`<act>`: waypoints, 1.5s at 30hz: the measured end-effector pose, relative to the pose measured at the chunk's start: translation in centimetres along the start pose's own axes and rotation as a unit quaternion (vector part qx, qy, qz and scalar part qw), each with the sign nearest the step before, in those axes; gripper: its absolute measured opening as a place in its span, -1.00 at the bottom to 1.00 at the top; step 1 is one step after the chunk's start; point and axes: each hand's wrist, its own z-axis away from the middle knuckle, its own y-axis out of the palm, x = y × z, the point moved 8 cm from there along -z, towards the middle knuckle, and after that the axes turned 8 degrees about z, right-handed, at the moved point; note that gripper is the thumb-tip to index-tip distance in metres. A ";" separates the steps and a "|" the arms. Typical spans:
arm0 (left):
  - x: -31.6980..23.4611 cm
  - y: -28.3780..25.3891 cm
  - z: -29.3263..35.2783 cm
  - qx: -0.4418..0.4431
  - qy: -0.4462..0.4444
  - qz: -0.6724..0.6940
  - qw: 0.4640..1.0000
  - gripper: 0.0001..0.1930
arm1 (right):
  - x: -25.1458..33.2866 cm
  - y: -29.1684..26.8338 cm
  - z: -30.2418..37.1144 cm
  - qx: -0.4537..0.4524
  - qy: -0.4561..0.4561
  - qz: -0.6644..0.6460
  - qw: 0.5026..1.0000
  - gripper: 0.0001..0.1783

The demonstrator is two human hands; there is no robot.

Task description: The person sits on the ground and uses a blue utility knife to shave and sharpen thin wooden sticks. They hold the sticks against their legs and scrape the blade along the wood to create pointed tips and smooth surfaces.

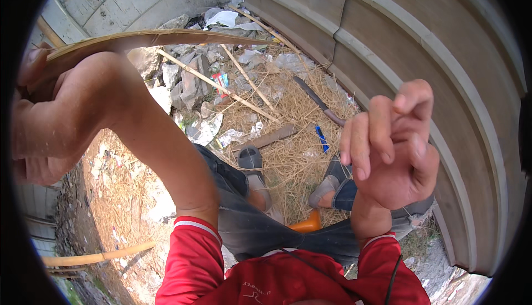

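Note:
My left hand [61,105] is raised at the far left, its fingers closed around one end of a long split bamboo strip [166,37]. The strip stretches to the right across the upper part of the view and tapers to a thin tip. Part of the left fingers lies in shadow near the picture's rim. On the other side, my right hand [390,144] is lifted palm up near the metal wall. Its fingers are loosely bent and apart, with nothing visible between them.
Straw covers the ground around my feet, with a dark curved tool [318,100], a blue box cutter [321,138] and a flat wood piece [267,137]. Thin bamboo sticks [216,86] lie beside rocks [191,86] and litter. A ribbed metal wall [410,66] rises at right.

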 end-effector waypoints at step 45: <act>-15.3 -2.7 36.1 -0.044 -0.799 0.060 0.597 -0.84 | -18.7 -21.2 10.1 -0.184 0.255 0.547 0.776 -0.05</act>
